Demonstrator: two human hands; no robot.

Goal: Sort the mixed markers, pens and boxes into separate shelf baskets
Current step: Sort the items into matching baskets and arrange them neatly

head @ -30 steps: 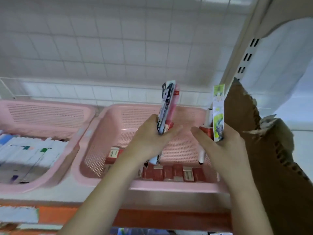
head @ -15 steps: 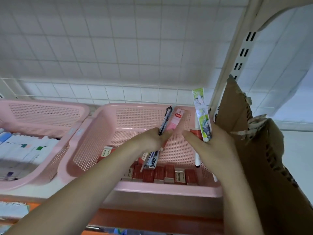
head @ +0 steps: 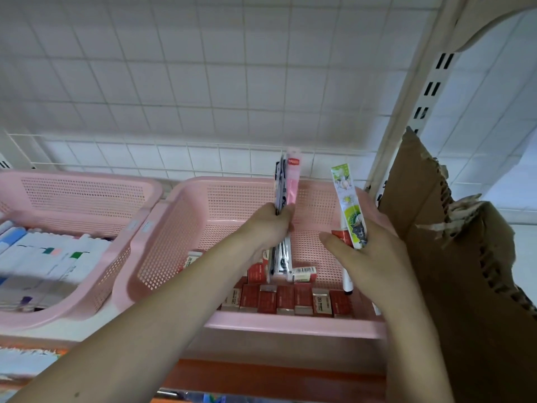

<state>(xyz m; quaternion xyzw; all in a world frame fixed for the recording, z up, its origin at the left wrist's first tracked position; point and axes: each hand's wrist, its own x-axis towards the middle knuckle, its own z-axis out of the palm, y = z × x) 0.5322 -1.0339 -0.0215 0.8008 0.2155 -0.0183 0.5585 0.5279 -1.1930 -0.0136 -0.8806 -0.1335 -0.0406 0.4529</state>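
Head view: left hand point(head: 268, 228) grip around upright pen packs point(head: 286, 184), right hand point(head: 369, 254) grip around green pack point(head: 347, 205).

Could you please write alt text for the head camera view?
Two bare hands hold packaged pens upright over a pink basket lined with small red boxes: the left hand grips a pink-and-black bundle, the right hand a green-printed pack. A second pink basket of markers sits left.

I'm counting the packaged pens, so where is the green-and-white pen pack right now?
In the head view, right of centre: the green-and-white pen pack stands upright in the right hand, over the right pink basket, beside the torn cardboard box.
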